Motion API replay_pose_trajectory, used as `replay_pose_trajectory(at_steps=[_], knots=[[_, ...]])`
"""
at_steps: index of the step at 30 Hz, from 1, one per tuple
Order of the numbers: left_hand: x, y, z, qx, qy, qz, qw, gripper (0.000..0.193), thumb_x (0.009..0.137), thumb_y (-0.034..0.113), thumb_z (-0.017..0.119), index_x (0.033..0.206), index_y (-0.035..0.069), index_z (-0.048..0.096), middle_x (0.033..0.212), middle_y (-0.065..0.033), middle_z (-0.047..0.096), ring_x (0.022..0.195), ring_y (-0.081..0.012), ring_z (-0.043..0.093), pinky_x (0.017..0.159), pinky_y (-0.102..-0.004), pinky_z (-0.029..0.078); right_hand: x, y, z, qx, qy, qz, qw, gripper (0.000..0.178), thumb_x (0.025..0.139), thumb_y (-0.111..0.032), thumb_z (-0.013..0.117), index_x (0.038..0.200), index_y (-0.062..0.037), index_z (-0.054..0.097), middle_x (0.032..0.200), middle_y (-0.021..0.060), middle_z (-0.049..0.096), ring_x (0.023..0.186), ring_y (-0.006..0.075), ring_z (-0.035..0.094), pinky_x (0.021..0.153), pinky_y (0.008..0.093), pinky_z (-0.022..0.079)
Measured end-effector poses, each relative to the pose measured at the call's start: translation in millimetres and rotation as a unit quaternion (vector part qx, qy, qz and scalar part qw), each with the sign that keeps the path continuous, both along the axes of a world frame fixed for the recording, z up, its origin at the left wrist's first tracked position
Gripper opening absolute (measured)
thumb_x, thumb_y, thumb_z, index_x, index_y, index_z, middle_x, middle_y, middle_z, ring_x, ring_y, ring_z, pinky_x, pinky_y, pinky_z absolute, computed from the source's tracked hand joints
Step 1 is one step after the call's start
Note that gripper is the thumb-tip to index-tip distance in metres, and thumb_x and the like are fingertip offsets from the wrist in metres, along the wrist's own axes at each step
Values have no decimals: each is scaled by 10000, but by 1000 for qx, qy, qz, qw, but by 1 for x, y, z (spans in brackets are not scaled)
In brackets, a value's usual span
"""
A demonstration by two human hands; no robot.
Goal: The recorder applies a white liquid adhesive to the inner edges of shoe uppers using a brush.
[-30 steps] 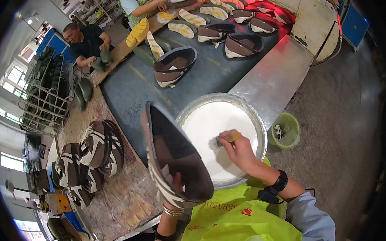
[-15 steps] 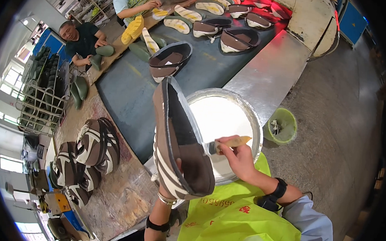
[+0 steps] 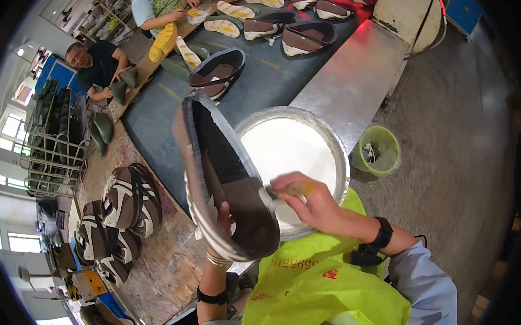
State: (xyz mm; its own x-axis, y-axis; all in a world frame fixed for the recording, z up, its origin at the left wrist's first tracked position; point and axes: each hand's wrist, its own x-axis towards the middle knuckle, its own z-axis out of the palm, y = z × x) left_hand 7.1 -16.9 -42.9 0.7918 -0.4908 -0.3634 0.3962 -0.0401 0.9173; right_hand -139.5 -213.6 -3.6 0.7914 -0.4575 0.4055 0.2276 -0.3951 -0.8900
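Observation:
A brown shoe upper [image 3: 244, 211] with white stripes along its side is tilted in front of me, its open underside turned up. My left hand [image 3: 225, 220] is closed on its lower part; some fingers are hidden behind it. In my right hand [image 3: 316, 208] is a brush [image 3: 301, 188] with a yellowish handle. The brush tip is at the upper's right edge, though motion blur hides whether it touches. Behind both stands a round metal basin [image 3: 343, 157] of white liquid [image 3: 287, 143], partly covered by the upper and my right hand.
Several brown-and-white uppers [image 3: 128, 200] are heaped on the worn table at left. More uppers [image 3: 309, 38] and pale soles [image 3: 223, 26] lie on the dark belt [image 3: 258, 75]. A green bin [image 3: 377, 150] stands at right. Two people work across the table, one handling green shoe forms [image 3: 119, 91].
The upper has shifted left and tipped a little. My right hand has moved left with the brush along its edge. Across the table, a person has shifted the green shoe forms.

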Motion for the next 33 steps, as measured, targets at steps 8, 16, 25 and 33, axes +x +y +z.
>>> replay_pose_trajectory(at_steps=[8,16,25,33], knots=[[7,5,-25,-60,-69,-8,996,251,952,238,538,1133,71,585,969,-33,623,852,-109,589,716,-254,493,15,-7,16,-14,-94,17,995,181,803,40,635,974,-1,594,1028,103,626,971,239,605,810,304,506],[27,33,-50,-19,-197,44,979,259,955,231,532,1152,68,577,990,-40,622,869,-113,587,736,-258,490,-19,13,-5,224,73,128,963,184,857,107,514,1014,13,538,1072,122,616,1040,194,588,896,310,484],[38,38,-69,20,-333,50,941,272,959,222,526,1176,65,567,1018,-50,622,891,-118,586,762,-262,486,-13,6,26,401,96,228,882,141,901,-55,582,1027,8,595,961,73,636,897,143,617,783,280,509],[54,33,-72,52,-455,57,887,283,963,215,519,1198,61,558,1043,-59,622,911,-122,584,785,-267,483,12,10,-8,279,-19,17,960,138,901,-47,585,1024,15,579,928,63,631,888,105,598,736,249,497]])
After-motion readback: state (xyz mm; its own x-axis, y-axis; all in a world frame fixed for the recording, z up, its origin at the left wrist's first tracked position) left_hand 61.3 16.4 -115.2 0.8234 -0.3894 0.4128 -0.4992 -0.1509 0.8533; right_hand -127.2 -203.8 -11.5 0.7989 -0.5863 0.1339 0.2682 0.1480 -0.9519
